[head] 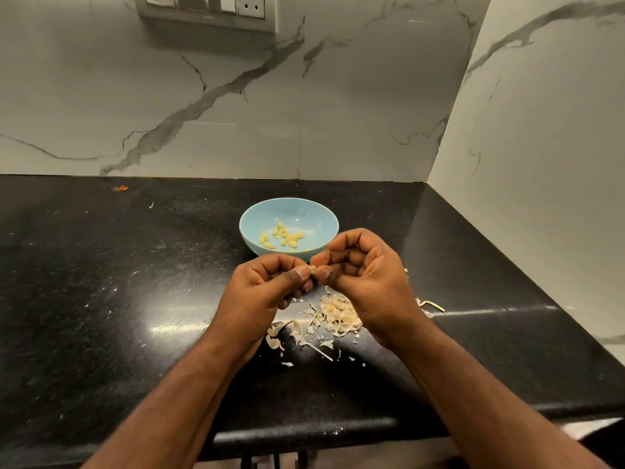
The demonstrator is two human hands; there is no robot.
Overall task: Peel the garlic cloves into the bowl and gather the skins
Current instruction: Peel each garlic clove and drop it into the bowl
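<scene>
Both hands [314, 272] pinch clove [313, 269], bowl [252, 231] just behind, skins [338, 316] below

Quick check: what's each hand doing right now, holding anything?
Left hand: fingers curled, pinching the garlic clove between thumb and fingertips.
Right hand: fingers curled, pinching the same clove from the other side, above the skins.

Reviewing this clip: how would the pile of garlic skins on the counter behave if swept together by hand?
The garlic skins look thin, curled and papery, so probably very light and floppy. Scattered flecks on the black counter suggest they drift and crumble easily. A few stiffer stem strands may drag along rather than flutter.
</scene>
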